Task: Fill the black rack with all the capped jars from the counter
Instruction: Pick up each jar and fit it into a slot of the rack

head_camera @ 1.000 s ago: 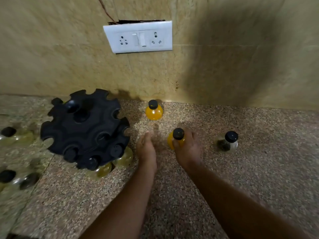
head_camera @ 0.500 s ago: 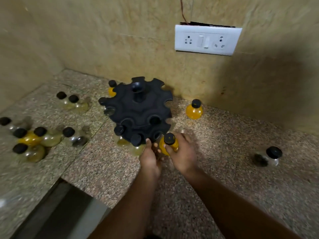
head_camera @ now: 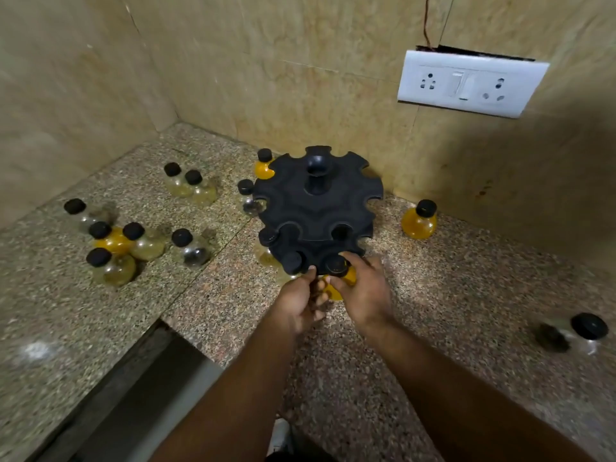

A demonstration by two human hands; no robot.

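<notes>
Now both forearms reach forward side by side to the near edge of the round black plastic rack (head_camera: 316, 211) on the speckled granite bench (head_camera: 466, 295). The right hand (head_camera: 365, 295) grips a small orange-filled, black-capped jar (head_camera: 333, 292), its cap at a notch in that near edge. The left hand (head_camera: 300, 303) curls just beside the jar, index tip touching the rack's rim; whether it holds anything cannot be told.

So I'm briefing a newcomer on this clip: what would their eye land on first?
Probably the black rack in the middle of the counter, near the wall, where the right hand holds an orange jar at a front slot, the left hand close beside it. Then the bunch of capped jars standing at the left, and the white socket plate on the wall.
</notes>
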